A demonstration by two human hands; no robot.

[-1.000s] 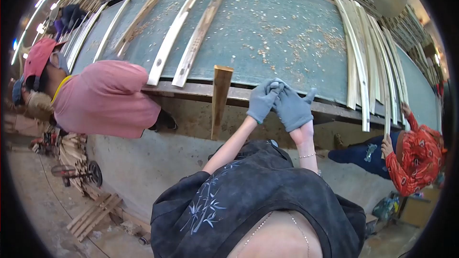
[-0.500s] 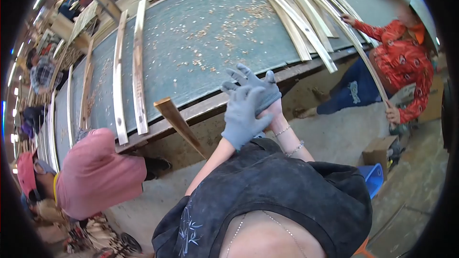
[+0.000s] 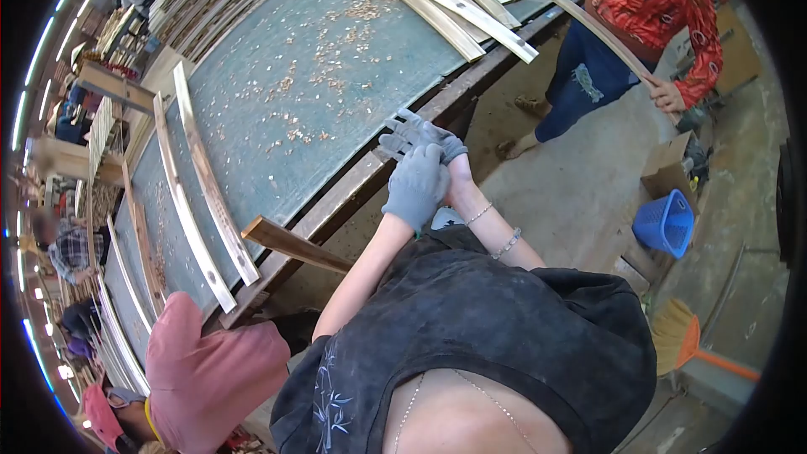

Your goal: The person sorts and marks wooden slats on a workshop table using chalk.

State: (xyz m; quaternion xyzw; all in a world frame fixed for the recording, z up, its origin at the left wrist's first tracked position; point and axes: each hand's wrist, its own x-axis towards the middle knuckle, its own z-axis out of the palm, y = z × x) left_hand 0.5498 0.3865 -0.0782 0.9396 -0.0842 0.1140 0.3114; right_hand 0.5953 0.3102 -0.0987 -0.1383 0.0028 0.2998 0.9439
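Both my hands wear grey knit gloves and meet in front of me, near the table edge. My left hand point(image 3: 417, 188) lies over the palm of my right hand, its fingers bent and pinching the right hand's glove point(image 3: 452, 147). The right hand point(image 3: 412, 134) points left and forward with its fingers apart, partly covered by the left, and holds nothing. Below its cuff, the bare wrist shows two bracelets point(image 3: 507, 244). A wooden board point(image 3: 290, 244) leans at the table edge, left of my hands.
A blue-grey table point(image 3: 277, 176) carries wood chips point(image 3: 315, 84) and long strips point(image 3: 206, 176). A person in red point(image 3: 656, 0) holds a strip at the right; another in pink point(image 3: 206, 370) bends at the left. A blue basket point(image 3: 664, 223) and broom point(image 3: 677, 340) stand right.
My view has turned right, bringing the basket and broom further in. The left hand's fingers have bent closer onto the right glove. The person in pink appears lower.
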